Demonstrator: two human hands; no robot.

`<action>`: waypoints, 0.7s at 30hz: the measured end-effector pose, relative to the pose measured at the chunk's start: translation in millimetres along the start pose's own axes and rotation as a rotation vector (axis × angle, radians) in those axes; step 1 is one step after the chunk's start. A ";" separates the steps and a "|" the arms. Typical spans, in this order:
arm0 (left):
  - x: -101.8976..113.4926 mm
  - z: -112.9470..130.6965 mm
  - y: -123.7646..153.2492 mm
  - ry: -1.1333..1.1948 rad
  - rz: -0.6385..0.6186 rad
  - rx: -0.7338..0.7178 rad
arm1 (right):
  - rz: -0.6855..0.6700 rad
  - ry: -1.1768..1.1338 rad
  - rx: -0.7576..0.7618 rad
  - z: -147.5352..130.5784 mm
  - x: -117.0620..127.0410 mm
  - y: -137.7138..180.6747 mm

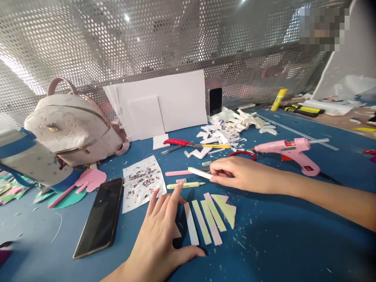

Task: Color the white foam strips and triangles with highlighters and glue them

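The white marker (200, 173) lies pinched in your right hand (235, 172), its long axis running left to right, beyond the far end of the pale strip (191, 225). That strip runs near to far, just right of your left hand (161, 229), the nearer one, whose fingers spread, gripping nothing visible.

Matt against gloss

The strips (211, 222) look matt and papery; the pen (199, 173) and glue gun (293, 147), smooth plastic; the phone (100, 219), glossy and glass-like; the perforated panel (147, 43), shiny metal; the bench (282, 246), mostly matt.
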State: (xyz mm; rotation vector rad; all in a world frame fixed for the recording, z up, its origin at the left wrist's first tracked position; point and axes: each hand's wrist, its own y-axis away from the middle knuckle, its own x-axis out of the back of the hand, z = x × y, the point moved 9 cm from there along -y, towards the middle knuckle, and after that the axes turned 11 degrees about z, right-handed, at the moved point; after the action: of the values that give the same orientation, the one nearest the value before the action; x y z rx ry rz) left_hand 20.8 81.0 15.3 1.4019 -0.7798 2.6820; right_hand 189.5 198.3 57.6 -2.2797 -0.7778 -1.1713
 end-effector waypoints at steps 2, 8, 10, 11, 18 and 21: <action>1.1 2.3 -1.0 0.001 -0.004 -0.013 | -0.014 0.119 -0.015 4.4 5.0 2.9; 6.3 5.4 -2.2 0.055 0.034 -0.038 | -0.121 0.340 -0.022 18.8 0.3 12.7; 16.2 6.5 -3.4 0.095 0.100 -0.055 | -0.129 0.388 -0.025 22.3 0.1 14.7; 23.5 9.2 -4.1 0.124 0.146 -0.084 | -0.129 0.409 -0.028 23.7 0.9 15.3; 47.2 77.4 17.4 0.036 0.241 -0.755 | -0.071 0.482 0.018 9.1 13.6 -0.7; 36.2 93.9 27.1 -0.090 0.196 -0.878 | 0.001 0.456 0.079 -10.2 10.6 -22.9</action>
State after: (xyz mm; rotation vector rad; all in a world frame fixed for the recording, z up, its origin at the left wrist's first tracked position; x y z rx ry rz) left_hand 64.6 8.7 76.3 1.2185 -1.8600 1.9079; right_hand 173.5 211.7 75.2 -1.8427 -0.6291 -1.5514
